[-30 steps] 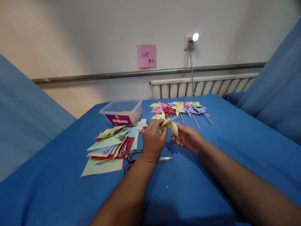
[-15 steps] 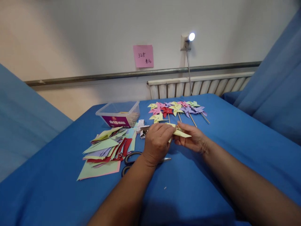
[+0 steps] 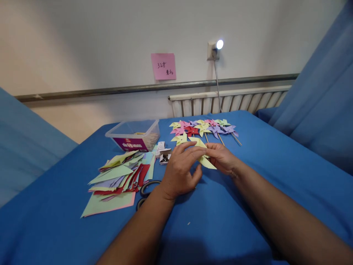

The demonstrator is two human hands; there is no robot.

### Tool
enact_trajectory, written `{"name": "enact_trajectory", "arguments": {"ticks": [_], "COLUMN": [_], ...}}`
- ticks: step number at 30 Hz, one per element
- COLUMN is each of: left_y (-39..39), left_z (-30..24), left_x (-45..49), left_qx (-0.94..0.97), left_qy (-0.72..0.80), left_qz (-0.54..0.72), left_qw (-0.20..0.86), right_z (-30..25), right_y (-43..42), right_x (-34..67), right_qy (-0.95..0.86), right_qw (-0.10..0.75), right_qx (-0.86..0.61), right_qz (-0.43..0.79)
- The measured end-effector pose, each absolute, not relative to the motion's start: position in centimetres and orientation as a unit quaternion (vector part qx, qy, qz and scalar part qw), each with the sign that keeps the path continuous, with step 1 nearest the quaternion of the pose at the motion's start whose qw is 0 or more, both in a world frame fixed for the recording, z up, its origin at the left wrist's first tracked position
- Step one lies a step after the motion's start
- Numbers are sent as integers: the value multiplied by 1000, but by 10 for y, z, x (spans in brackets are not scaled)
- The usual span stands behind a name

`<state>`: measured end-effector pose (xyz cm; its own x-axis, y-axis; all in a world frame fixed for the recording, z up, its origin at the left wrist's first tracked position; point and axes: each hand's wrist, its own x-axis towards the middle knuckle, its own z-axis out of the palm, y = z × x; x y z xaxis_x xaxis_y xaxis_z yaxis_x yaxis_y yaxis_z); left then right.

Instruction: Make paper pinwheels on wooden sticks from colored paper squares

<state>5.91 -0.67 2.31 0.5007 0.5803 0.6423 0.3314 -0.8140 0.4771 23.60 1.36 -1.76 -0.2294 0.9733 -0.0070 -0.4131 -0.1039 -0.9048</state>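
Over the middle of the table, my right hand (image 3: 222, 158) pinches a pale yellow paper pinwheel (image 3: 209, 162) at its right side. My left hand (image 3: 182, 167) is at the pinwheel's left, fingers stretched over the paper with the thumb apart below. The fingertips seem to touch the paper; they partly cover the pinwheel's centre. Just beyond my left hand sits a small open box of dark metal pins (image 3: 165, 158). Scissors with dark handles (image 3: 146, 188) lie partly under my left forearm, their blades hidden.
Finished pinwheels on sticks (image 3: 202, 128) lie in rows at the back. A clear plastic box (image 3: 131, 142) holding sticks stands at the back left, behind a pile of coloured paper (image 3: 118, 178). A blue cloth (image 3: 234, 221) covers the table; a radiator (image 3: 228, 101) runs along the wall.
My left hand has loosened from a closed grip, its fingers spreading and thumb coming away. The pinwheel has turned and shows more of its face. The view has shifted slightly right.
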Motion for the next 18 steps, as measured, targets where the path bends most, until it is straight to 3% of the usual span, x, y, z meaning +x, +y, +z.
{"name": "enact_trajectory", "arguments": {"ticks": [3,9,18], "left_y": [-9,7,14], "left_z": [22,13,11], "left_x": [56,56,50], "left_qx": [813,530,386], "left_qy": [278,408,348], "left_qz": [466,576,471], "left_qw": [210,470,713], "right_z": [-17,-20,-18], "right_y": [14,13,11], "right_x": [235,230,226], "right_qy": [-430,-437,-363], "right_qw": [533,525,548], "right_qx": [-335,-357,-331], "right_qz": [648,637,677]}}
